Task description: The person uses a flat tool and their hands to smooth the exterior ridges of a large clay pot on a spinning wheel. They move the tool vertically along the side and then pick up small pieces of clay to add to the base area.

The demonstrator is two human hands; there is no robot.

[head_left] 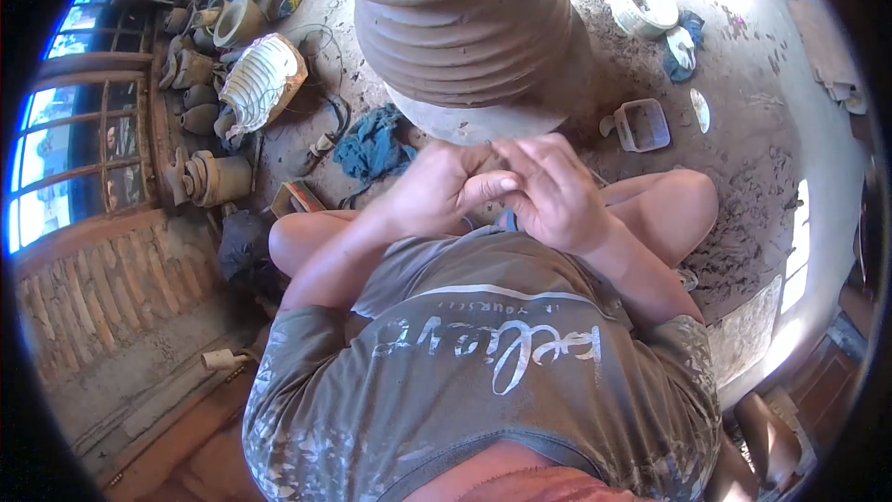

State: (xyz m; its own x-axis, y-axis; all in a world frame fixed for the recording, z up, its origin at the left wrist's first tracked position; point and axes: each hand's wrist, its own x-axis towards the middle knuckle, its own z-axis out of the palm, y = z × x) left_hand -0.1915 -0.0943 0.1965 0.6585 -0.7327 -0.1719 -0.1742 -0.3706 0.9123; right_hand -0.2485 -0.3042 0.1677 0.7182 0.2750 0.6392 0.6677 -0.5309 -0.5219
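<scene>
Above my lap my two hands meet, fingers pressed against each other. My left hand (432, 188) is curled closed, its thumb lying across toward the other hand. My right hand (565, 195) is closed too, with its bent fingers over the left fingertips. Whatever they may hold between them is hidden. Just beyond stands a large ribbed clay pot (460, 37), wet-looking and brown, with a thick round rim. It rests on a pale round base (483, 119), and neither hand touches it.
A crumpled teal cloth (373, 143) lies left of the base. To the right are a clear plastic tub (643, 126), a white bucket (641, 11) and a pale oval piece (700, 112). Clay pots (218, 177) and a ribbed white object (265, 74) crowd the left, beside a window (79, 139).
</scene>
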